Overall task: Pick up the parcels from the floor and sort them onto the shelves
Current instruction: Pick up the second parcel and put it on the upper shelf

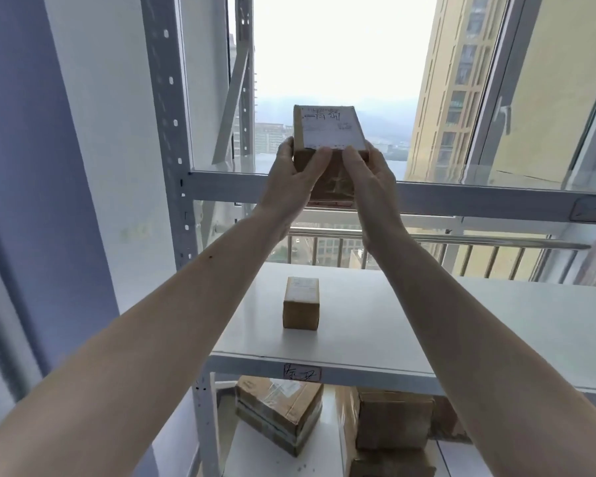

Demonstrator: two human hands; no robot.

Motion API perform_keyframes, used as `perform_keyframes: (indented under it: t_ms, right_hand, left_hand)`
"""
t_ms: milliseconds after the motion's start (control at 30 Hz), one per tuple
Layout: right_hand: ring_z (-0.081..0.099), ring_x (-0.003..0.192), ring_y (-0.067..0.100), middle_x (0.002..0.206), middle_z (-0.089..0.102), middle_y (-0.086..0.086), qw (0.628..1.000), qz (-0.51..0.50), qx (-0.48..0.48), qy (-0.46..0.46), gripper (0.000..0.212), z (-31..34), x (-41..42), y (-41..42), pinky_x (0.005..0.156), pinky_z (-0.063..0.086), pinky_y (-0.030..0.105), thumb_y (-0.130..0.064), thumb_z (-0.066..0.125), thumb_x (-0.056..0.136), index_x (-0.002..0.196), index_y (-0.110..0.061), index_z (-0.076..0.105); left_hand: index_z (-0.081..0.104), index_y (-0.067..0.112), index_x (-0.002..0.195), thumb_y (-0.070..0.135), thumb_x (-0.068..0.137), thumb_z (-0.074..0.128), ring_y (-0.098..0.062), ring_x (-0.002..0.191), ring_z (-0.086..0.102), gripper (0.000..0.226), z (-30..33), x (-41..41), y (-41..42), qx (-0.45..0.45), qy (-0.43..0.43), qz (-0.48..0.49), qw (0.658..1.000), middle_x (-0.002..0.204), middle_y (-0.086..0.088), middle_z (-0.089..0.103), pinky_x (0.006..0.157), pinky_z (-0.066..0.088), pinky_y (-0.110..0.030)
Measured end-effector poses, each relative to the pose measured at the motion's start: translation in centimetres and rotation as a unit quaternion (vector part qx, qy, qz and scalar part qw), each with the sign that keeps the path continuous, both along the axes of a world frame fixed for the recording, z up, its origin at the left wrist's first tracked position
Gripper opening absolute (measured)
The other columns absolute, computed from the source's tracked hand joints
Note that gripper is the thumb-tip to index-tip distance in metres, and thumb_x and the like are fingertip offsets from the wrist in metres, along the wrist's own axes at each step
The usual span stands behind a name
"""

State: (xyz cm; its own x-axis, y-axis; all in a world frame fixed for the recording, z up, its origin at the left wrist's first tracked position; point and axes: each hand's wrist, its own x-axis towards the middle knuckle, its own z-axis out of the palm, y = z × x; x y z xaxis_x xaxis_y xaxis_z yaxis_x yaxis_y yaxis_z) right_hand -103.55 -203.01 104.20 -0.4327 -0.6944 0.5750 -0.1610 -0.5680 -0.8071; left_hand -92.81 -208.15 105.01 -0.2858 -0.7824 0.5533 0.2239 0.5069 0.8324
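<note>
I hold a small brown cardboard parcel with a white label on top, raised at the front edge of the upper shelf. My left hand grips its left side and my right hand grips its right side, thumbs on the near edge of the label. The parcel's lower front hangs just in front of the shelf beam. On the middle shelf below stands one small brown parcel, upright, with a label on top.
A white metal rack upright rises at the left. Below the middle shelf lie several larger taped cardboard boxes. A handwritten tag is stuck on the middle shelf's front beam. Behind the rack are a window and a railing.
</note>
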Motion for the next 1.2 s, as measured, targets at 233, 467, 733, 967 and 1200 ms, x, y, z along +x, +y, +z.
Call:
perform_keyframes:
  t_ms: [233, 467, 733, 967, 1200]
  right_hand:
    - [0.067, 0.094, 0.011, 0.103, 0.069, -0.007, 0.996, -0.065, 0.022, 0.054, 0.033, 1.4, -2.5, -4.7, 0.081, 0.057, 0.03, -0.036, 0.055, 0.096, 0.125, -0.021, 0.06]
    - [0.064, 0.095, 0.012, 0.101, 0.067, -0.012, 0.958, -0.205, 0.085, 0.182, 0.044, 2.7, -3.4, -8.2, 0.09, 0.054, 0.042, -0.052, 0.047, 0.093, 0.124, -0.023, 0.059]
    - [0.062, 0.104, 0.025, 0.112, 0.066, 0.002, 0.926, -0.254, 0.152, 0.234, 0.057, 3.7, -4.4, -10.4, 0.094, 0.05, 0.047, -0.058, 0.04, 0.091, 0.126, -0.017, 0.057]
    - [0.059, 0.113, 0.026, 0.126, 0.063, 0.005, 0.92, -0.243, 0.186, 0.243, 0.064, 4.1, -5.3, -11.2, 0.1, 0.047, 0.047, -0.056, 0.038, 0.094, 0.142, -0.016, 0.044]
    - [0.056, 0.107, 0.021, 0.127, 0.058, 0.001, 0.931, -0.202, 0.183, 0.242, 0.067, 4.3, -6.2, -11.0, 0.089, 0.043, 0.033, -0.057, 0.044, 0.094, 0.148, -0.019, 0.032]
  left_hand:
    - [0.055, 0.007, 0.13, 0.015, 0.093, 0.067, -0.006, 0.086, 0.066, 0.039, 2.6, -0.8, -4.6, -0.04, -0.083, 0.013, 0.996, 0.102, 0.002, 0.066, 0.069, 0.057, -0.014]
    - [0.059, 0.005, 0.129, 0.006, 0.083, 0.077, -0.026, 0.109, 0.069, 0.049, 3.4, -1.2, -10.3, -0.073, -0.167, 0.025, 0.983, 0.119, -0.014, 0.071, 0.098, 0.056, -0.04]
    - [0.066, 0.006, 0.12, 0.025, 0.079, 0.08, -0.027, 0.103, 0.072, 0.047, 3.6, -2.4, -13.9, -0.076, -0.209, 0.028, 0.975, 0.112, -0.015, 0.074, 0.095, 0.057, -0.046]
    - [0.07, 0.008, 0.114, 0.041, 0.065, 0.08, -0.028, 0.098, 0.074, 0.059, 3.7, -2.8, -14.4, -0.052, -0.223, 0.024, 0.973, 0.106, -0.014, 0.076, 0.086, 0.058, -0.041]
    - [0.064, 0.012, 0.117, 0.053, 0.055, 0.078, -0.027, 0.1, 0.073, 0.075, 3.8, -2.8, -14.5, -0.047, -0.242, 0.034, 0.969, 0.108, -0.013, 0.075, 0.093, 0.058, -0.049]
